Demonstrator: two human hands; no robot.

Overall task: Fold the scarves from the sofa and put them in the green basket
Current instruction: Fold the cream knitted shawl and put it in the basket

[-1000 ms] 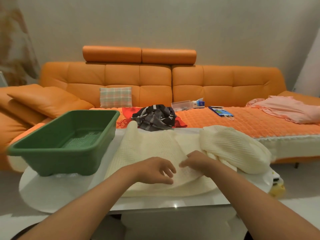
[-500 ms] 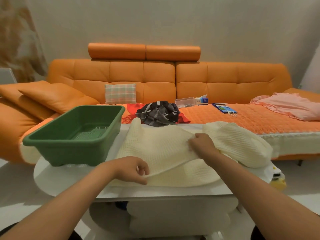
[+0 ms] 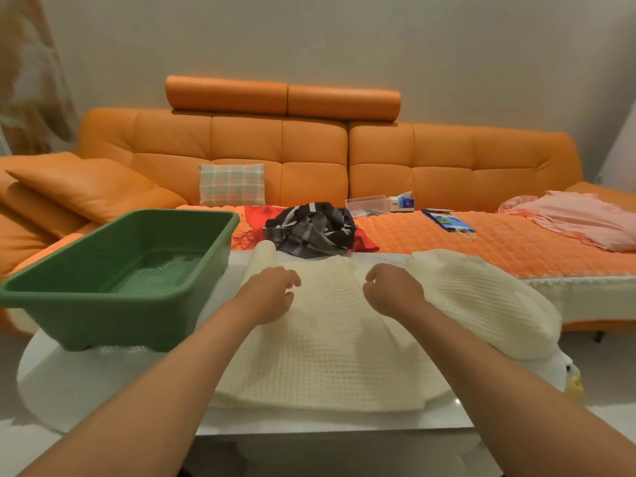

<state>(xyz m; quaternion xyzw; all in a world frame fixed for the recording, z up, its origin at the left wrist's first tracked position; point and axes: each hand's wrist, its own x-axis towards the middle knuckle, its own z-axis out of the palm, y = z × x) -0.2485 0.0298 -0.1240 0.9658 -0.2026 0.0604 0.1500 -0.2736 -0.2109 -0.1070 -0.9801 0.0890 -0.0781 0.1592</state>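
**One head cam, that's the whole setup**

Only a single view here, so there's no second angle sharing any of the scene. It's worn on the person's head, facing forward and tilted down across the white worktop [image 3: 69,390] toward the orange sofa [image 3: 309,149] and the wall [image 3: 344,36] behind it. Pretty close in: the worktop's near edge sits low in frame, and both forearms come in from the bottom corners. The wide lens takes in the sofa nearly end to end.
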